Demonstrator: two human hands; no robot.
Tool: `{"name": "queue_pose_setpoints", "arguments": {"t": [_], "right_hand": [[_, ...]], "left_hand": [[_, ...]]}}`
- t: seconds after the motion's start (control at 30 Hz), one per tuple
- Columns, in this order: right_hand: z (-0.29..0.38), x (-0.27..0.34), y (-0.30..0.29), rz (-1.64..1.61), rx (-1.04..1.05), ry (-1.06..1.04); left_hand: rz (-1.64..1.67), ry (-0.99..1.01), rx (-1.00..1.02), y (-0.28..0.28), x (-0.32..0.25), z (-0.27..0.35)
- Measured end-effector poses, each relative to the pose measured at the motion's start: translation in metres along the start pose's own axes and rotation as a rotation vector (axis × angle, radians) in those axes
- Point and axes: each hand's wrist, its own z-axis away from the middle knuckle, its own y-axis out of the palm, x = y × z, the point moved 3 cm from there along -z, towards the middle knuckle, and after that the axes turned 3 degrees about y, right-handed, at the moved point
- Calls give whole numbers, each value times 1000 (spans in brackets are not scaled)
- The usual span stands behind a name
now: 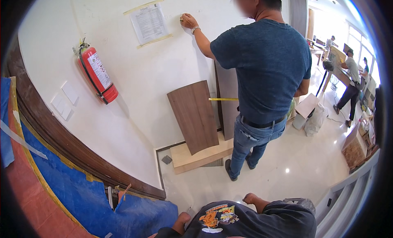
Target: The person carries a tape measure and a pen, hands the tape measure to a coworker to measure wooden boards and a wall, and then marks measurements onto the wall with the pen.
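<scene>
At the bottom of the head view, my left hand (184, 218) grips a thin, pale pen-like thing (189, 209) whose tip points up; what it is exactly is too small to tell. My right hand (250, 198) hangs in front of my dark printed shirt (221, 219), its fingers curled. Whether it holds anything is hidden. Before me a person in a blue T-shirt (270, 66) faces the white wall, one hand (188, 20) against it near small marks. A yellow tape measure blade (223, 99) sticks out level in front of that person.
A brown wood-grain panel (195, 118) leans above a light wooden board (202, 156) on the floor. On the wall hang a red fire extinguisher (97, 73) and a taped paper (149, 23). Blue protective sheeting (76, 182) lies left. Several people work far right, beyond a white sack (315, 120).
</scene>
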Motion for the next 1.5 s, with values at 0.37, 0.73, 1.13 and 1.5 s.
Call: {"name": "queue_pose_setpoints", "arguments": {"t": [0.37, 0.73, 1.13, 1.5], "right_hand": [[-28, -15, 23, 178, -3, -116], [-25, -20, 21, 68, 15, -18], [7, 0, -14, -76, 13, 89], [-25, -17, 18, 221, -26, -128]], "left_hand": [[52, 56, -55, 3, -8, -2], [-62, 120, -2, -17, -29, 19], [0, 141, 2, -16, -26, 22], [86, -14, 158, -21, -32, 25]]}}
